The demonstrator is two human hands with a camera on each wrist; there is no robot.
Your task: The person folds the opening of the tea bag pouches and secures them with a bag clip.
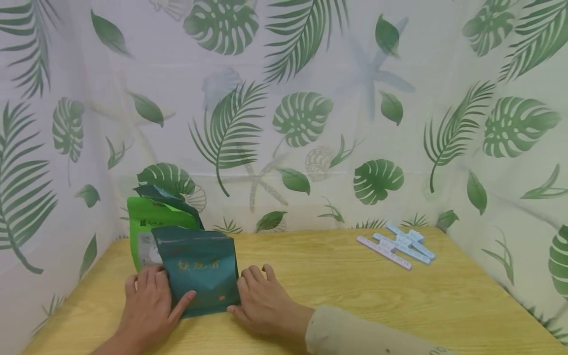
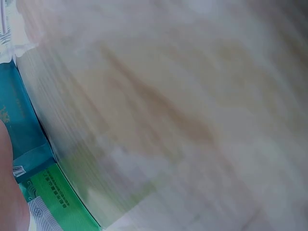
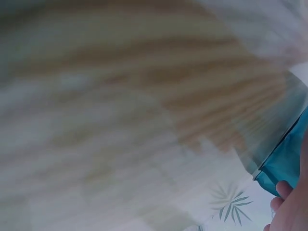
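— What do you see from up top?

— My left hand (image 1: 148, 303) lies on the left side of the dark green bag (image 1: 199, 268). My thumb is on the front of it and my fingers go over its left edge, so my grip is clamped on the bag. My right hand (image 1: 262, 301) is at the right edge of the same bag. Its fingers are curled and the thumb sits low by the bag's corner, holding it too. The bag stands near the left end of the wooden counter (image 1: 337, 286). A bright green bag (image 1: 148, 222) stands just behind it, touching it. Some pale blue and pink strips (image 1: 399, 245) lie far off to the right. A leaf curtain (image 1: 310, 113) hangs all around.

— And from the left wrist?

— It is very blurry. I see the dark green bag (image 2: 21, 125) at the left, the bright green bag (image 2: 57, 197) below it, and the counter (image 2: 168, 110).

— The right wrist?

— Blurry too. A bit of the dark green bag (image 3: 286, 163) shows at the right, with my fingertips (image 3: 283, 188) beside it.
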